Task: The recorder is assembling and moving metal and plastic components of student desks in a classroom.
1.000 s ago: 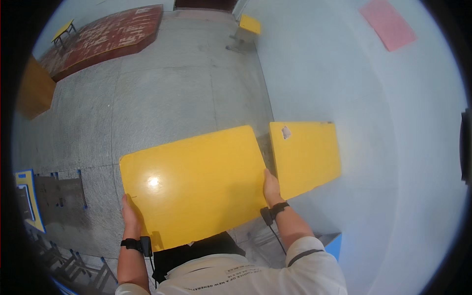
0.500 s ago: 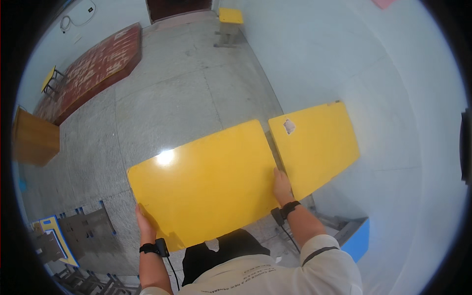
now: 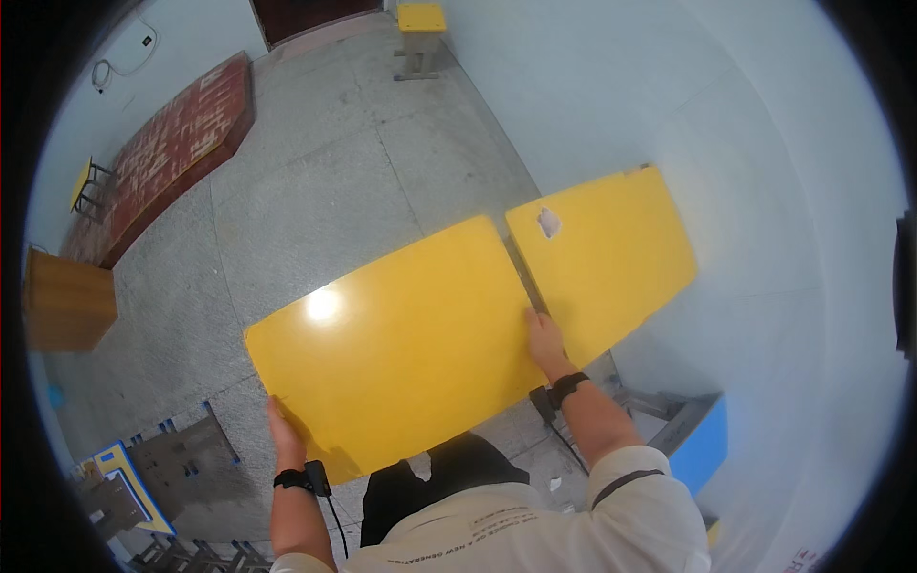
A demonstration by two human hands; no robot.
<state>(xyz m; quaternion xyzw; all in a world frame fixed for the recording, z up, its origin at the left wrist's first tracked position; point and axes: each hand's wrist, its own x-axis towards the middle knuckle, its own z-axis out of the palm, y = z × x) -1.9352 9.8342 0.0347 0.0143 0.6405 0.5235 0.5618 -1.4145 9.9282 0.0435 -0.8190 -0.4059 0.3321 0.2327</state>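
Note:
A yellow-topped desk point(image 3: 401, 344) stands right in front of me, a bright light glare on its far left part. My left hand point(image 3: 286, 435) is closed on its left edge near the front corner, fingers partly hidden below the top. On the opposite edge, my right hand point(image 3: 546, 342) grips the desk, within the narrow gap beside a second yellow desk point(image 3: 611, 263). That second desk sits near the pale wall and has a pale torn patch point(image 3: 548, 223) on its top. Both my wrists wear black straps with small cabled devices.
A yellow-topped stool point(image 3: 421, 43) stands far off by the wall. To the left are a worn red platform point(image 3: 181, 143), a wooden cabinet point(image 3: 72, 301) and overturned grey furniture point(image 3: 186, 444). A blue-sided desk point(image 3: 697, 444) lies close to my right.
The view has shifted slightly, so the floor and far furniture sit a little differently in it. Both hands keep their hold on the desk, and the gap between the two desks looks about the same.

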